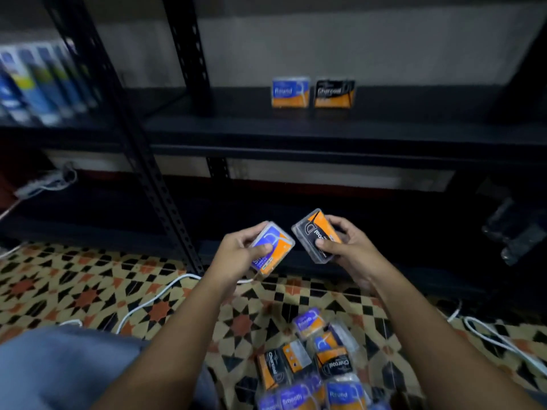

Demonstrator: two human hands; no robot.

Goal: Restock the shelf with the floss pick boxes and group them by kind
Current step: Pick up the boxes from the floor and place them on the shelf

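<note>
My left hand (242,252) grips a blue-and-orange floss pick box (273,248), tilted, in front of the lower shelf. My right hand (344,247) grips a black-and-orange Charcoal box (315,232), also tilted, just to the right of the blue one. On the dark shelf board (236,125) above stand two boxes upright side by side: a blue Round box (290,92) on the left and a black Charcoal box (334,93) on the right. A pile of several mixed blue and black boxes (313,362) lies on the tiled floor below my hands.
Black perforated shelf posts (142,161) slant down at the left. Blue upright packs (38,84) fill the shelf at far left. White cables (148,303) run across the patterned floor. A power strip (38,184) lies low at left. My knee in blue cloth (65,368) sits at bottom left.
</note>
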